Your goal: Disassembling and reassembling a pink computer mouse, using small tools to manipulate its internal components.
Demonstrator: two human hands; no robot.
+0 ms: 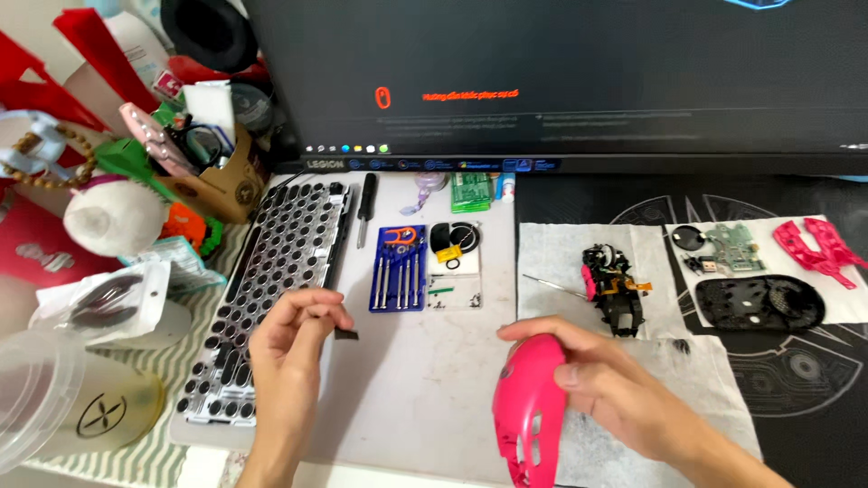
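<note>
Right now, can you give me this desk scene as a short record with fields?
Left hand: pinches a small black piece above the mat
Right hand: holds a pink mouse shell
Behind the hands: blue screwdriver set, black mouse frame
Left side: round-key keyboard
Far right: green circuit board, pink parts

We see home desk used as hobby repair bench: large monitor [561,81] along far edge, round-key keyboard [262,298] at left, precision screwdriver set [398,268] at centre, circuit board [734,246] at right, household clutter [117,163] in far-left corner.
</note>
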